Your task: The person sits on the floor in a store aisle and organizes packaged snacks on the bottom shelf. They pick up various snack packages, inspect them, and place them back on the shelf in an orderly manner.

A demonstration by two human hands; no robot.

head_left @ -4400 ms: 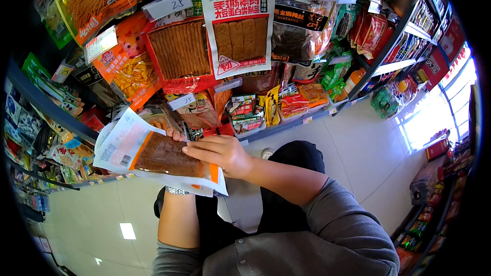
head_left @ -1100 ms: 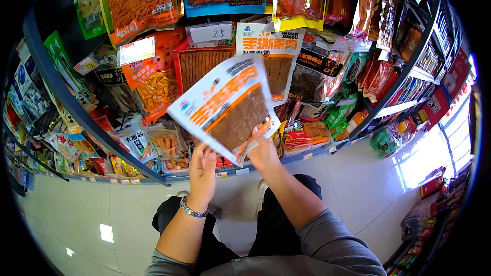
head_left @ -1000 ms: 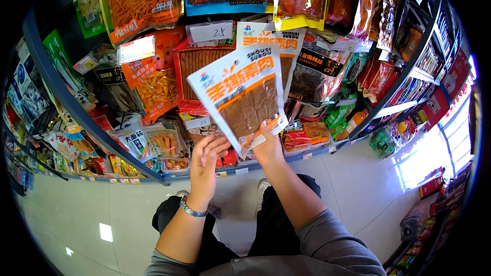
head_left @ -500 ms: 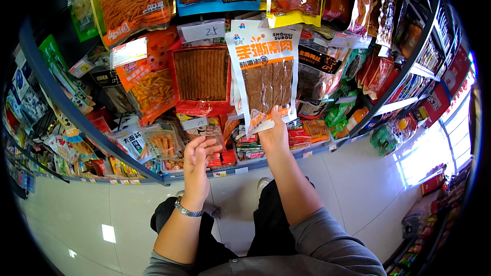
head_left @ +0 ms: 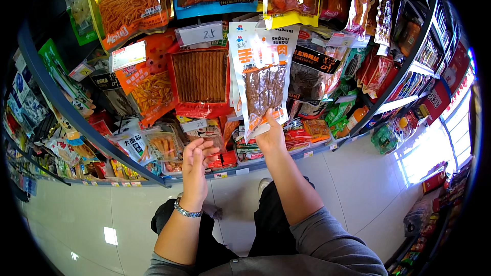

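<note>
My right hand (head_left: 270, 132) grips the lower edge of a white snack packet (head_left: 265, 79), thumb on its front. Brown strips show through the packet's clear window, and glare lies across its upper part. Behind its left edge are similar white packets, close against it at the rack. My left hand (head_left: 195, 166) is raised in front of the lower shelf, fingers apart and slightly curled, holding nothing. Just left of the white packet hangs a red packet (head_left: 200, 75) of brown flat strips; to its right hangs a dark clear-fronted packet (head_left: 316, 66).
Large bags of orange shredded snacks (head_left: 134, 7) hang along the top. A price card (head_left: 201, 34) sits above the red packet. Small packets fill the lower shelf, whose grey edge (head_left: 240, 168) runs above the tiled floor (head_left: 123, 214). A side rack (head_left: 417, 71) stands to the right.
The white packet has tilted in my right hand, its face turning so that glare covers the upper part. My left hand has stayed nearly in place.
</note>
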